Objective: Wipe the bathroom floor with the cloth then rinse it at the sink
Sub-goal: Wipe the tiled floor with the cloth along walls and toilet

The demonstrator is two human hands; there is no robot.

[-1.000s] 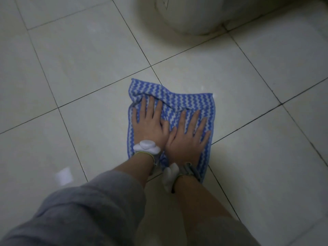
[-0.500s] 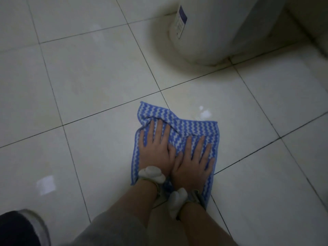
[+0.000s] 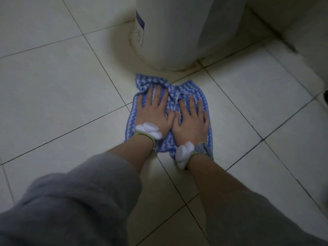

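Head cam, from what I can see: left hand (image 3: 154, 112) and right hand (image 3: 192, 121) lie flat with fingers straight, side by side, thumbs touching. Both hands press the blue zigzag cloth (image 3: 193, 90) onto the tiled floor (image 3: 71, 89), just beside a white pedestal base (image 3: 177, 41).

Blue-and-white zigzag cloth (image 3: 186, 91), pale cream floor tiles (image 3: 53, 77) with dark grout, grey sleeves (image 3: 79, 201)
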